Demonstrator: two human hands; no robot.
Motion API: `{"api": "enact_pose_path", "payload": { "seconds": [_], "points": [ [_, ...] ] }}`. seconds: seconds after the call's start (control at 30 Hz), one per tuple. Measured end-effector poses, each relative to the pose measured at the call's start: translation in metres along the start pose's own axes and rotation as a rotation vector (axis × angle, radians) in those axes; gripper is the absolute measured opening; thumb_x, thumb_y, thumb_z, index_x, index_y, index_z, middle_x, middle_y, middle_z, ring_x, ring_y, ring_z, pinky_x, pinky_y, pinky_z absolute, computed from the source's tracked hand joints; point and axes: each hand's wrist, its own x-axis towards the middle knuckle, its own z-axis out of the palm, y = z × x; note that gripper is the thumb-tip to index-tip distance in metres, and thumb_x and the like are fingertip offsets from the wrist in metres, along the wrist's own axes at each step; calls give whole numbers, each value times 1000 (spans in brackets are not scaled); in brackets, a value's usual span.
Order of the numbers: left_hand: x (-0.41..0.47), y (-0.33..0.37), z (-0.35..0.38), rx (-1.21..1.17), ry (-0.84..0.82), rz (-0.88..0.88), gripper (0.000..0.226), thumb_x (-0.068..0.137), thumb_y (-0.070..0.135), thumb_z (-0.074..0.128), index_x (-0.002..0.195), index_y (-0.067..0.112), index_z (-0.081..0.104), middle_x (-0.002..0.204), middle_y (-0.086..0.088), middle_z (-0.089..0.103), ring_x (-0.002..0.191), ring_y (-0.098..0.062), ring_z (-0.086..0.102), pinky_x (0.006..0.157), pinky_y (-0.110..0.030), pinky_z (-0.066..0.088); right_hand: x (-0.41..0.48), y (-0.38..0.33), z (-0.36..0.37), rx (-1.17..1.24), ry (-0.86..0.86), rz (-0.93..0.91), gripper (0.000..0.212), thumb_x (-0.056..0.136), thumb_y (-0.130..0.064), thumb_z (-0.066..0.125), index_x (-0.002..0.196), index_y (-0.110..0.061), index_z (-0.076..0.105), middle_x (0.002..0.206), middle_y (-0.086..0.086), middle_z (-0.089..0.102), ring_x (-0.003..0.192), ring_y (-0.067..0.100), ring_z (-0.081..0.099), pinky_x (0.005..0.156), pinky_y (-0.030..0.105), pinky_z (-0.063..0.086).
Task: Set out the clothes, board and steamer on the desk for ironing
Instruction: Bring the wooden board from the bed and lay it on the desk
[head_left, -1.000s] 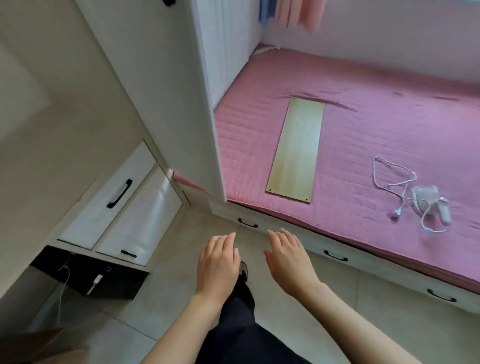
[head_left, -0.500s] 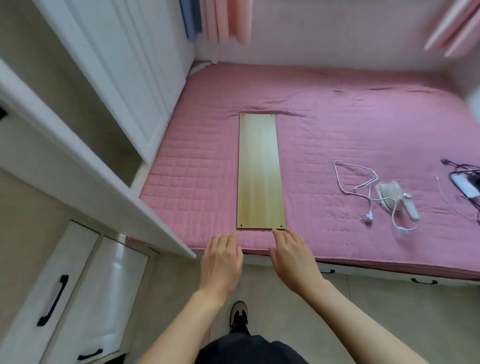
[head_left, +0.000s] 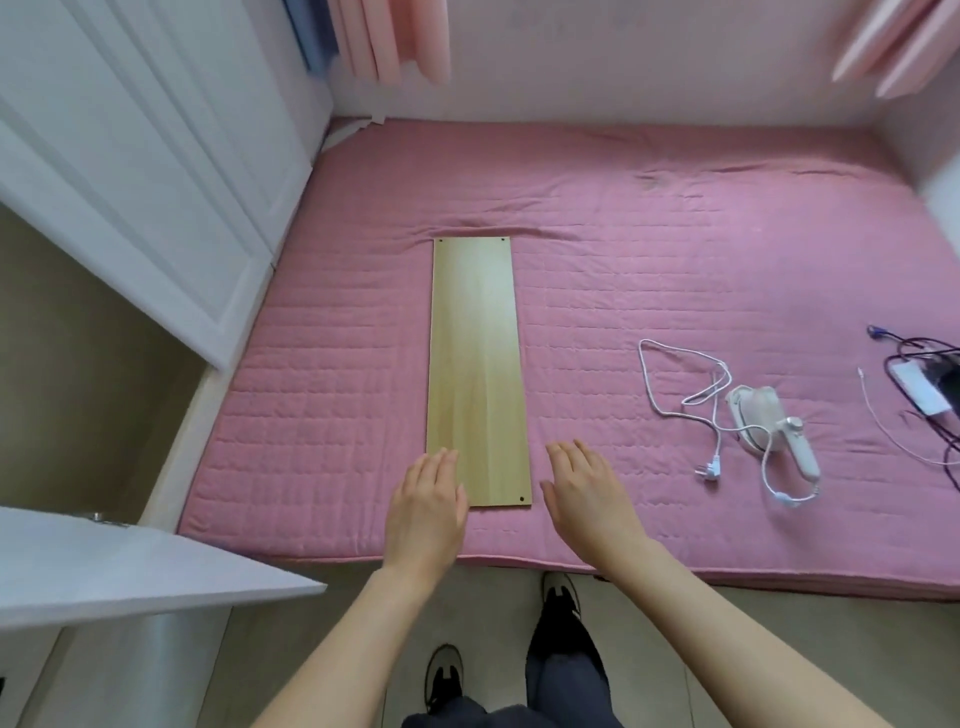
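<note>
Fingers of the left hand extended and close together, holding nothing, overlapping the near left corner of the board; contact cannot be told. Right hand likewise flat and empty, its fingers just right of the board's near right corner, above the pink bed. Board lies lengthwise, running away from both sets of fingertips. Steamer and its white cord lie on the bed, well right of the right fingers.
</note>
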Motion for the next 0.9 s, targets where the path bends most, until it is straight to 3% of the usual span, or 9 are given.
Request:
{"api": "enact_pose_path", "payload": {
  "seconds": [0.33,0.5,0.67,0.9],
  "points": [
    [73,60,49,-17,-99,-187,49,98,24,43,145,11,36,150,-6,39,140,-23,32,115,-38,29,74,97,7,-11,-108,-108,38,82,-21,67,114,-2,60,110,14,64,111,37,57,92,43,51],
    [102,49,77,-41,-163,-268,49,100,26,38,147,13,32,154,-4,32,142,-20,27,116,-36,25,113,114,30,25,-259,-104,41,97,-24,44,132,-3,45,132,13,52,129,34,40,105,40,36],
    [135,10,124,-280,-210,-547,48,99,24,40,145,10,35,150,-6,38,137,-23,34,112,-40,30,159,106,70,291,-509,92,40,100,-26,34,132,-3,39,137,16,45,126,33,39,100,41,38],
    [174,-55,200,-411,-284,-805,49,97,22,45,142,4,38,143,-18,45,130,-36,42,106,-42,34,226,85,145,494,-612,289,41,98,-20,38,131,2,41,138,18,47,127,32,44,99,37,38]
  ]
}}
